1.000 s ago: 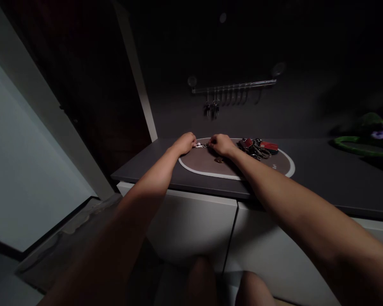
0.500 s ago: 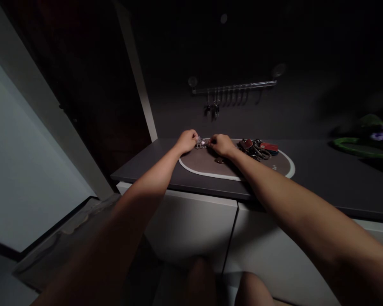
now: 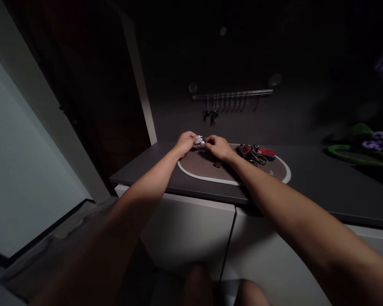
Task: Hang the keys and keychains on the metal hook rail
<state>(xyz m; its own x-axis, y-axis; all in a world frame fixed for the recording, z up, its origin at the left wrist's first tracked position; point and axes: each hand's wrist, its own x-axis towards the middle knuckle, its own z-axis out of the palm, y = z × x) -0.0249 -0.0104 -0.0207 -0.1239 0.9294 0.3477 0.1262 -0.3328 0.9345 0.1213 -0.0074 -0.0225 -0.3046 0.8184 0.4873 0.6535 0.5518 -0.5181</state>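
Note:
Both my hands meet over the left end of an oval brown tray (image 3: 191,173) with a white rim, on a dark countertop. My left hand (image 3: 185,142) and my right hand (image 3: 217,147) are closed in pinches on a small set of keys with a white tag (image 3: 200,140), held just above the tray. A small dark piece (image 3: 218,164) lies on the tray by my right wrist. A bigger bunch of keys with red fobs (image 3: 255,153) lies on the tray to the right.
A rail of hooks (image 3: 232,94) with one set of keys (image 3: 211,114) hangs on the dark wall behind. White cabinet doors (image 3: 191,229) sit under the countertop. A green ring and purple flowers (image 3: 360,148) lie at the far right. The room is dim.
My hands have lifted the small keys a little off the tray and drawn closer together. The view has tipped slightly, so everything sits lower in the frame.

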